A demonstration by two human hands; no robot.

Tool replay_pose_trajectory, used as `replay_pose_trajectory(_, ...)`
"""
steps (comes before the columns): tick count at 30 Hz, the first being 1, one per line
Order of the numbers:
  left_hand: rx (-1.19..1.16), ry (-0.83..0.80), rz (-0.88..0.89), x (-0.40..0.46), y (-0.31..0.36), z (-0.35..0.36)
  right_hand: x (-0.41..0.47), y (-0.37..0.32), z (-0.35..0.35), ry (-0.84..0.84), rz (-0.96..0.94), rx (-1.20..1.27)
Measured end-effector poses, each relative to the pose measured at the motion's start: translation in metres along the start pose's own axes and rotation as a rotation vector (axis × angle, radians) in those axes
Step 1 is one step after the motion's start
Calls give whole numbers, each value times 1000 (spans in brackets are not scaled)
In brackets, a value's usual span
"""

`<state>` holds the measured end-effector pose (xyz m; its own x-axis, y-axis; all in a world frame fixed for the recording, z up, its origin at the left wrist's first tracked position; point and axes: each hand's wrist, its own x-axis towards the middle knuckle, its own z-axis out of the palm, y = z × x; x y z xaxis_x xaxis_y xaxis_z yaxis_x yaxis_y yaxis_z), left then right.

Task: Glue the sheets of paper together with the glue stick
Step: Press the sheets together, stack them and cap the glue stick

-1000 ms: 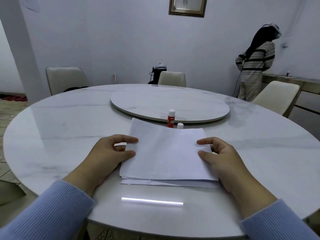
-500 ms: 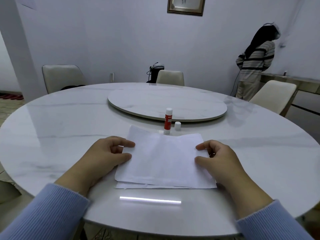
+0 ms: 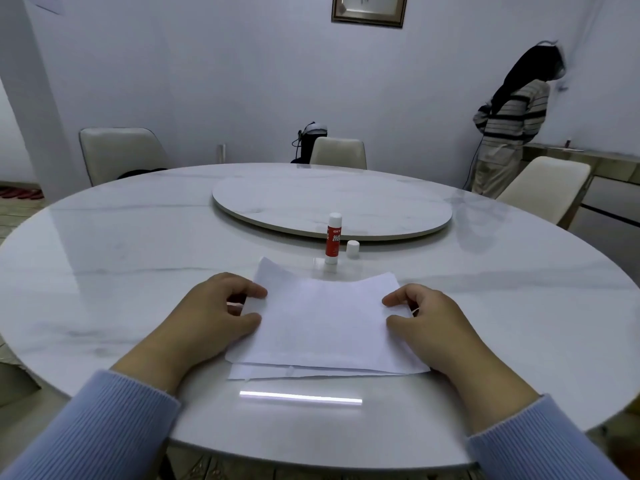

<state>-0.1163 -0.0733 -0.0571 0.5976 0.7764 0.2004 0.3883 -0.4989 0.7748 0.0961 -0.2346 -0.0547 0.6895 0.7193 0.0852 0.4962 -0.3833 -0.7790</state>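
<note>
White sheets of paper (image 3: 325,323) lie stacked near the table's front edge, the top sheet slightly askew over the lower ones. My left hand (image 3: 214,313) pinches the top sheet's left edge between thumb and fingers. My right hand (image 3: 426,320) grips its right edge the same way. Just beyond the paper stands the red and white glue stick (image 3: 333,239), upright and uncapped. Its white cap (image 3: 352,248) sits on the table to its right.
The round white marble table (image 3: 104,271) carries a raised turntable (image 3: 332,202) in its middle. Cream chairs (image 3: 117,154) ring the far side. A person in a striped top (image 3: 509,123) stands at the back right, facing a sideboard (image 3: 588,161).
The top sheet's far edge has dropped from lifted to nearly flat on the stack. Both hands stayed on the paper's side edges.
</note>
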Motion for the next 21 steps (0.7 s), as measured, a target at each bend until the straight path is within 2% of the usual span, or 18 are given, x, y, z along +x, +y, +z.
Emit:
replay_pose_trajectory(3, -22, -98, 8, -6, 3, -5, -1, 0, 0, 10, -27, -63)
replay_pose_trajectory(6, 131, -320, 153, -11, 5, -10, -4, -1, 0, 45, -32, -138)
replay_pose_trajectory(8, 188, -391, 218, -12, 6, -10, -5, -2, 0, 66, -48, -180)
replay_pose_trajectory(12, 179, -371, 251, -14, 4, -10, -5, -8, 2, -18, -135, -204)
replay_pose_trajectory(15, 179, -352, 277, -14, 4, -9, -8, -12, 1, -144, -102, -247)
replay_pose_trajectory(21, 168, -282, 332, -16, 3, -6, -5, -4, 0, -155, -58, -183)
